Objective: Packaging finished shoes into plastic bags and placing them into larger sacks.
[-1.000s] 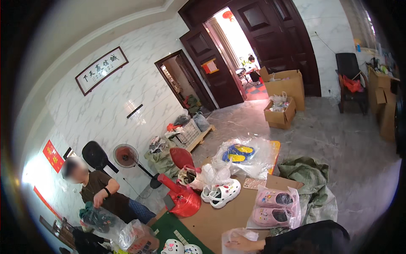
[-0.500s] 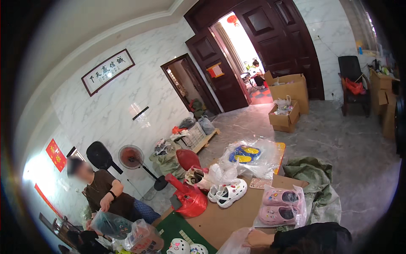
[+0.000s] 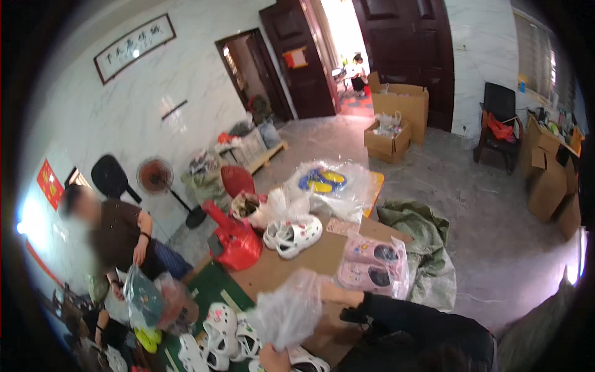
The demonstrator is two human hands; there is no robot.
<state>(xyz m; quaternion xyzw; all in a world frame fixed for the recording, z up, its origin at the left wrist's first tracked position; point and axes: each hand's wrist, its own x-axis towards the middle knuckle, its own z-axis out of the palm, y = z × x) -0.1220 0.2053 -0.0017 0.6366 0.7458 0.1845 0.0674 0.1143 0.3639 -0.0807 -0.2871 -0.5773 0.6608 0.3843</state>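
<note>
A clear plastic bag [image 3: 286, 310] hangs crumpled over the table's near part. My right hand [image 3: 330, 291], below a black sleeve, grips the bag's right side; the film partly covers its fingers. Low in the view, my left hand [image 3: 274, 358] pinches the bag's bottom end, its fingertips partly hidden. White clogs with colourful charms [image 3: 222, 328] lie in a cluster beside and below the bag, on the green mat [image 3: 214, 286]. To the right, a pair of pink clogs [image 3: 373, 266] sits in clear wrapping.
Further back stand white clogs [image 3: 294, 237], a red plastic container [image 3: 235, 245] and wrapped blue-yellow footwear [image 3: 322, 180]. A phone-like pink case [image 3: 342, 227] lies nearby. At left a co-worker [image 3: 118, 232] handles a filled bag [image 3: 144, 291]. A green woven sack [image 3: 421, 248] drapes at the table's right.
My right hand has lifted the bag leftward and up, and my left hand has come into view at its bottom. The view has shifted, showing more white clogs.
</note>
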